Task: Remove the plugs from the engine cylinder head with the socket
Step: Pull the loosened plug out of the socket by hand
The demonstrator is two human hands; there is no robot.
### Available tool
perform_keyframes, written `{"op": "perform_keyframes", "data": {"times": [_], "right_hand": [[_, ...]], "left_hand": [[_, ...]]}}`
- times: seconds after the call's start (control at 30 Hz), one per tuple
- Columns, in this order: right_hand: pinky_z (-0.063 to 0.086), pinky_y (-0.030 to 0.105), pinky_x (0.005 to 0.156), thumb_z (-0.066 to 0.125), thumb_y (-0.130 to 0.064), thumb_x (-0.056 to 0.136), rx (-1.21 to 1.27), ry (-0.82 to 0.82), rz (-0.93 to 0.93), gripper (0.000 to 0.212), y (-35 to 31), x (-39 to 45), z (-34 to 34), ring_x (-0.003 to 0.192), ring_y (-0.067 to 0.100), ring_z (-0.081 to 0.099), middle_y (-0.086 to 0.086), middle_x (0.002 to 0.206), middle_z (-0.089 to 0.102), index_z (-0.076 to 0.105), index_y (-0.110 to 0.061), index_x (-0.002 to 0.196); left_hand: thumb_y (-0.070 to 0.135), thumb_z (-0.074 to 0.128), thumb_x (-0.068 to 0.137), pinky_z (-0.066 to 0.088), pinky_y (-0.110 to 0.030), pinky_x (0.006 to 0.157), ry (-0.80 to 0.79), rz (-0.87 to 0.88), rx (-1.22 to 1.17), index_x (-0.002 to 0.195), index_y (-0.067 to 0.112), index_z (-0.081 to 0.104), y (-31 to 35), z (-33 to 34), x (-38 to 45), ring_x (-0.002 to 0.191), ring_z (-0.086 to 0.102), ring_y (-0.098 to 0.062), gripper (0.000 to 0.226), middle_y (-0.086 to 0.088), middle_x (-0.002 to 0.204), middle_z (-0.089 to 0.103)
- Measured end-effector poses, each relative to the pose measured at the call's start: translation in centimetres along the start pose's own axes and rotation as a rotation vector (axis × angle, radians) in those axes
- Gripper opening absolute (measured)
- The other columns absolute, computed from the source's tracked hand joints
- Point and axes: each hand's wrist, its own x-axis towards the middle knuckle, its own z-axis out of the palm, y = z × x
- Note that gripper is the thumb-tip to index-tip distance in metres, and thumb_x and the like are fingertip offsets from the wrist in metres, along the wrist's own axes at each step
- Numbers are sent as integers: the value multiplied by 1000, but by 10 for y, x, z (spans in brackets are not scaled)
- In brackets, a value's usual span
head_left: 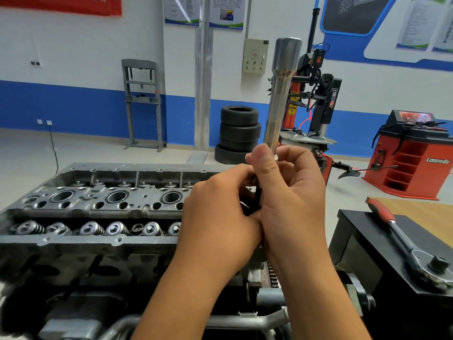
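Holding the long plug socket (282,94) upright, the right hand (291,192) pinches its lower end while the left hand (220,212) grips something dark below, likely a plug being pulled free. Next, judging by this, comes separating them. The cylinder head (98,207) lies beneath; a ratchet wrench (407,244) rests rightward; stacked tyres (239,133) stand beyond.

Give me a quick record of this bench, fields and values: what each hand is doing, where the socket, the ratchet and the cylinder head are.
right hand: grips the lower end of the socket
left hand: fingers curled at the socket's base; what it holds is hidden
socket: long, silver, upright, raised above the head
cylinder head: on the stand, three round bores visible
ratchet: red handle, lying on the black box, untouched
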Motion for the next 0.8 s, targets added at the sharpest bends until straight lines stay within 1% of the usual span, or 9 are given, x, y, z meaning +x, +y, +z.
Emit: {"op": "perform_keyframes", "data": {"times": [0.13,0.2,0.3,0.4,0.5,0.57,0.63,0.73,0.8], "right_hand": [[57,27,66,66,-48,91,-37,-13,-22,35,2,1,-1,73,13,65,9,82,71,70,-13,89],[58,32,69,59,-51,94,-48,-10,-10,41,2,1,0,76,17,65,14,84,70,72,-12,89],[58,52,78,55,-52,96,-40,14,7,46,0,1,1,81,23,66,21,90,70,72,-9,88],[59,60,80,60,-49,94,-8,31,22,36,-1,1,1,80,23,67,19,91,71,71,-16,87],[64,50,73,75,-46,85,15,39,20,27,-1,0,-1,77,17,70,10,92,74,66,-22,92],[61,36,70,76,-43,84,-9,30,-3,29,1,0,-2,75,12,69,8,92,74,66,-18,95],[59,29,69,71,-43,88,-17,15,-11,29,1,1,-1,74,11,68,5,86,73,68,-15,96],[62,44,74,62,-48,92,-40,19,0,36,1,2,0,76,18,66,8,82,70,70,-12,92],[60,59,78,57,-50,94,-42,38,4,45,-1,2,1,77,34,64,20,86,70,70,-7,90]], "left_hand": [[34,76,83,60,-36,70,46,-7,24,108,47,67,-2,2,0,77,68,-7,29,17,80,73],[38,75,84,59,-37,67,48,-1,10,104,44,65,-2,2,-1,76,68,-8,24,16,79,72],[39,73,86,58,-33,66,38,25,-2,106,45,62,-1,1,-1,77,67,-6,24,21,83,72],[36,73,86,58,-28,70,17,25,-22,112,49,63,0,1,-1,80,68,-2,30,25,86,73],[33,76,84,61,-33,69,7,2,-40,113,52,66,-3,1,0,76,68,-3,36,23,81,72],[31,76,84,62,-35,68,17,-5,-40,113,52,68,-4,2,0,75,69,-5,37,20,78,72],[33,76,85,62,-36,68,26,-5,-57,111,50,68,-5,3,0,75,69,-4,33,19,78,72],[40,70,90,62,-39,68,1,21,-117,108,47,69,-6,4,1,76,70,-5,20,20,82,73],[37,63,89,63,-43,68,-43,35,-215,108,44,71,-7,2,2,76,72,-10,22,17,84,76]]}}
